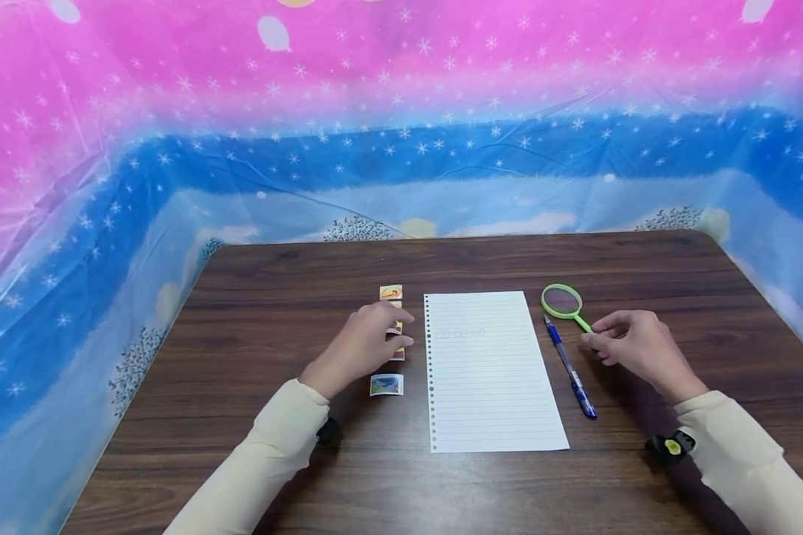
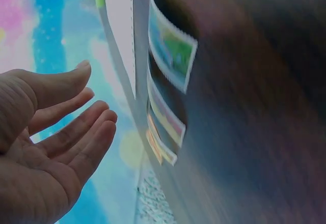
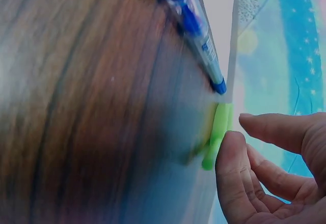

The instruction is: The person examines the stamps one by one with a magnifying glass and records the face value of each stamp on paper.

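Note:
My left hand (image 1: 364,338) hovers over a column of small stamps, its thumb and fingers apart and nothing between them. A landscape stamp (image 1: 387,384) lies nearest me; a yellow and red stamp (image 1: 391,292) is at the far end. Others between them are partly hidden by the hand. In the left wrist view the near stamp (image 2: 173,48) curls up from the table. My right hand (image 1: 636,345) has its fingertips right at the handle of a green magnifying glass (image 1: 562,301). In the right wrist view, a gap shows between thumb and forefinger beside the green handle (image 3: 220,124).
A lined, hole-punched sheet of paper (image 1: 495,386) with faint writing lies between the hands. Along its right side rests a blue pen (image 1: 569,368). The brown wooden table (image 1: 274,290) ends at a pink and blue snowflake cloth (image 1: 401,148) behind.

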Available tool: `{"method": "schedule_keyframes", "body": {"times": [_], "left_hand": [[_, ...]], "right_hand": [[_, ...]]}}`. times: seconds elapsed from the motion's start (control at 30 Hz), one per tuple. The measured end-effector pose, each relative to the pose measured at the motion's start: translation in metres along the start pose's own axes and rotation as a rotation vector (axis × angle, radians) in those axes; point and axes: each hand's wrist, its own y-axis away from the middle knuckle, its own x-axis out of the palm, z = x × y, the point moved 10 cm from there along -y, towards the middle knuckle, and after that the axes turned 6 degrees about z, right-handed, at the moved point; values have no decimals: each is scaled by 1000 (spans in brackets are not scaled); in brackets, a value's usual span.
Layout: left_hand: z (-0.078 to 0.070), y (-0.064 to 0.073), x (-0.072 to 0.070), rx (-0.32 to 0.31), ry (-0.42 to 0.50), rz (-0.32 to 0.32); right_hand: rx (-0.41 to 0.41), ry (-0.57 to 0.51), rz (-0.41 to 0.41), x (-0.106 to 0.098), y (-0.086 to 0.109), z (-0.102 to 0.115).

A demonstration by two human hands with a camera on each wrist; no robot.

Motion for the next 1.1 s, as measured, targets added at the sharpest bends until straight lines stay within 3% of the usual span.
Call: {"method": "schedule_keyframes", "body": {"times": [0.3, 0.6, 1.1], "left_hand": [[-28, 2, 24, 116, 27, 96], [-53, 6, 43, 210, -61, 167], [-73, 8, 84, 237, -198, 374]], "right_hand": [[-33, 85, 34, 13, 5, 14], [-17, 113, 80, 30, 4, 20], [-17, 89, 134, 44, 2, 17]]}}
